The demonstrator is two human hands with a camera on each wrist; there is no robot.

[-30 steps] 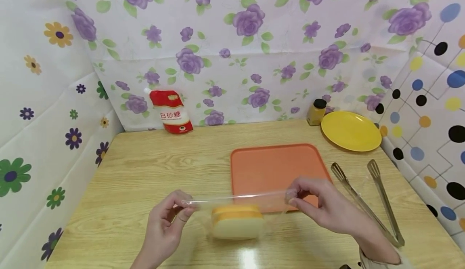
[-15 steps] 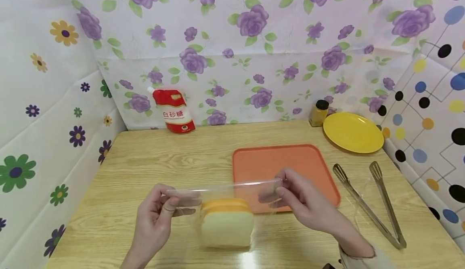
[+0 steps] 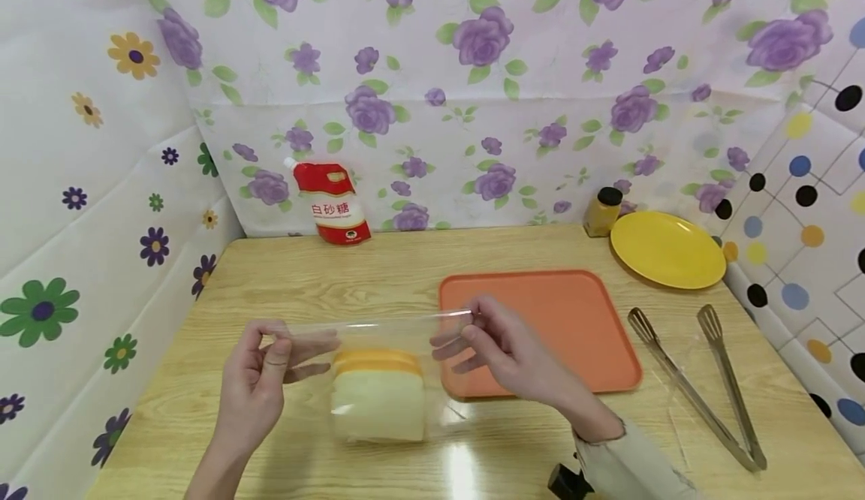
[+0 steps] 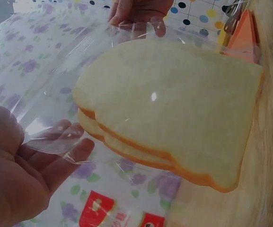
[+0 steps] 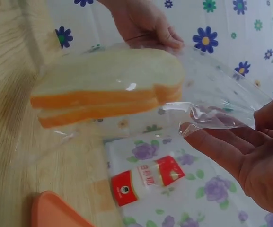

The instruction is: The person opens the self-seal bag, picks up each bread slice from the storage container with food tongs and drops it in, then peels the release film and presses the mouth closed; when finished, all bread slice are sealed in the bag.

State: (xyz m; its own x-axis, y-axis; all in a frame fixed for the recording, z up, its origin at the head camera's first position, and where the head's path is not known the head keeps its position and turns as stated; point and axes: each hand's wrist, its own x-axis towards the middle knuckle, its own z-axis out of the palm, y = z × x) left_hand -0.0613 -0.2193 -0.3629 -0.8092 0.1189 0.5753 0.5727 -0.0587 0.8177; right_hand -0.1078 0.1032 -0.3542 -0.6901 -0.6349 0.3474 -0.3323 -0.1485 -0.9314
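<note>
Two slices of bread [image 3: 378, 402] with orange crust lie inside a clear plastic bag [image 3: 388, 327]. The bag is stretched between both hands, above the front of the table. My left hand [image 3: 253, 387] pinches the bag's top left corner between thumb and fingers, with its other fingers behind the film. At the top right corner my right hand [image 3: 507, 350] pinches the edge in the same way. In the left wrist view the bread slices [image 4: 169, 109] show their pale broad face. Seen from the right wrist, the slices [image 5: 108, 90] lie stacked face to face.
An orange tray [image 3: 541, 320] lies right of the bag, partly behind my right hand. Metal tongs [image 3: 696, 395] lie open at the right. At the back stand a red and white sugar pouch [image 3: 334, 203], a small black-capped jar [image 3: 604, 212] and a yellow plate [image 3: 667, 250].
Both hands have moved left and somewhat up, carrying the bag with the bread off to the left of the tray. The bread's broad face now shows more. The grip stays the same.
</note>
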